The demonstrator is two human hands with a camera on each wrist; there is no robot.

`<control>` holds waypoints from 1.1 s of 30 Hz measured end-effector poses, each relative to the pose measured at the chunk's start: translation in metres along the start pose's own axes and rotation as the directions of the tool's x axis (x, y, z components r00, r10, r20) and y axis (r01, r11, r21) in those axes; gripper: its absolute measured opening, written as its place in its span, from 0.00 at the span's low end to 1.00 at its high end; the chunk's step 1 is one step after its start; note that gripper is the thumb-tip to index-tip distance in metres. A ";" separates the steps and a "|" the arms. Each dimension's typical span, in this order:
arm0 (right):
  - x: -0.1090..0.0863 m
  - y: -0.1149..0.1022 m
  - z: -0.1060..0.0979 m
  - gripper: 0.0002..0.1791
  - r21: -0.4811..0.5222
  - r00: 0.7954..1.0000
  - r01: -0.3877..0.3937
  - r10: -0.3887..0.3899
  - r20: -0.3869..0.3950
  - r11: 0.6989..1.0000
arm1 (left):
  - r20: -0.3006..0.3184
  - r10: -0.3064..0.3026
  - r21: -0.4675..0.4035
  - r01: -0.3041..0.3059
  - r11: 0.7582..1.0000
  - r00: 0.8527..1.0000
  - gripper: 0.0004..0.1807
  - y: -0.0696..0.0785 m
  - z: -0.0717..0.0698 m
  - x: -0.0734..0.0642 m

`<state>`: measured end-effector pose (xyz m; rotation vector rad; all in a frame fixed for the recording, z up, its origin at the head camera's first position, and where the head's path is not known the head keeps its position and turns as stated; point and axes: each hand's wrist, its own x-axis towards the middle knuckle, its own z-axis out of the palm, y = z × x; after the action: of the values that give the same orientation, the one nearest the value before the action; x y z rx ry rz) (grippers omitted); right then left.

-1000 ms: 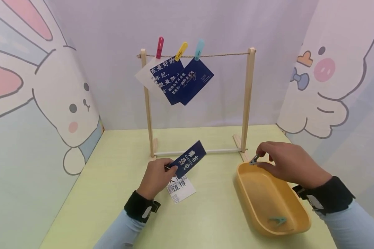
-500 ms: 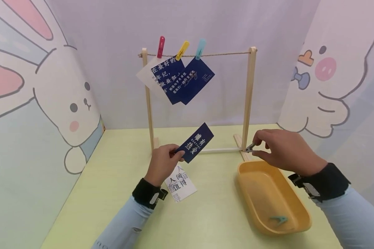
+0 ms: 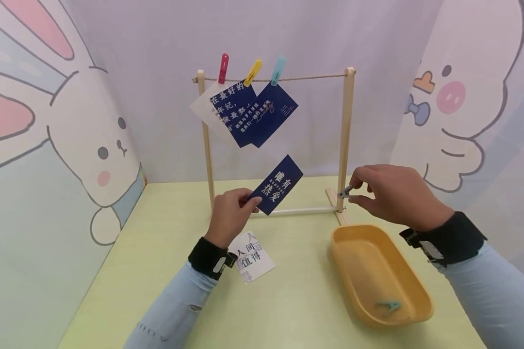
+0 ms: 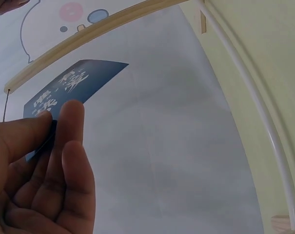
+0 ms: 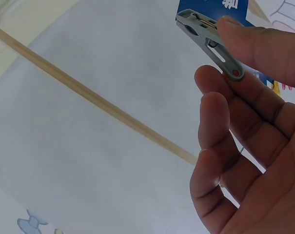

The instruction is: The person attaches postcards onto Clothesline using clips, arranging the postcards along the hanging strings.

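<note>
Between thumb and fingers, my left hand (image 3: 230, 215) pinches a dark blue card (image 3: 277, 185) with white characters, tilted up in front of the rack. The left wrist view shows the thumb on the printed face of that card (image 4: 69, 87). My right hand (image 3: 393, 196) pinches a grey clothespin (image 3: 345, 192) beside the rack's right post; close up, the clothespin (image 5: 210, 44) has a metal spring. Red (image 3: 223, 69), yellow (image 3: 253, 73) and light blue clothespins (image 3: 278, 71) hold overlapping cards on the rope (image 3: 314, 77). A white printed card (image 3: 252, 259) lies on the table below my left hand.
A yellow basin (image 3: 338, 257) with a teal clothespin (image 3: 389, 306) in it stands at the right. The wooden rack has a right post (image 3: 346, 131), a left post (image 3: 207, 160) and a low white crossbar (image 3: 305, 211). Cartoon-printed curtains enclose the table (image 3: 157, 232).
Both hands have risen and moved away from me, the left with the blue card, the right with the grey clothespin from above the basin's rim toward the post. More of the white card shows.
</note>
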<state>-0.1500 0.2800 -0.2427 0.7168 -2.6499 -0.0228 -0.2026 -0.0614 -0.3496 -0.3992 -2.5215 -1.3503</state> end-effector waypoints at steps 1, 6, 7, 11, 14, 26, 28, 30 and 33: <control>0.002 0.000 -0.002 0.15 -0.003 1.000 0.003 -0.003 -0.002 1.000 | -0.002 0.001 -0.001 -0.001 1.000 1.000 0.09 0.001 0.000 0.001; 0.009 -0.002 -0.010 0.15 -0.022 1.000 0.015 -0.015 -0.015 1.000 | -0.001 0.017 -0.014 -0.017 1.000 1.000 0.09 0.005 0.001 0.006; 0.010 -0.002 -0.012 0.15 -0.027 1.000 0.018 -0.019 -0.020 0.999 | 0.000 0.020 -0.015 -0.020 1.000 1.000 0.10 0.006 0.001 0.007; 0.018 -0.001 -0.016 0.15 -0.043 0.999 0.031 -0.032 -0.038 0.999 | -0.003 0.035 0.001 -0.035 0.999 0.999 0.10 0.008 0.002 0.014; 0.026 0.000 -0.018 0.15 -0.044 0.998 0.038 -0.041 -0.057 0.998 | -0.016 0.057 0.011 -0.057 0.998 0.998 0.11 0.010 0.001 0.020; 0.045 0.001 -0.027 0.12 -0.016 0.997 0.028 -0.029 -0.074 0.999 | -0.075 0.128 -0.026 -0.131 0.991 0.989 0.12 0.016 -0.003 0.038; 0.047 0.003 -0.029 0.12 -0.020 0.996 0.031 -0.033 -0.081 0.999 | -0.071 0.134 -0.030 -0.136 0.990 0.988 0.12 0.018 -0.003 0.040; 0.050 0.005 -0.031 0.12 -0.021 0.996 0.032 -0.034 -0.088 0.999 | -0.066 0.137 -0.041 -0.140 0.989 0.988 0.12 0.020 -0.004 0.042; 0.055 0.007 -0.034 0.12 -0.018 0.996 0.026 -0.027 -0.087 1.000 | -0.060 0.135 -0.052 -0.138 0.989 0.989 0.12 0.025 -0.006 0.045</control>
<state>-0.1841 0.2620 -0.1898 0.7305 -2.5538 -0.0207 -0.2352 -0.0472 -0.3115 -0.5272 -2.3694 -1.3623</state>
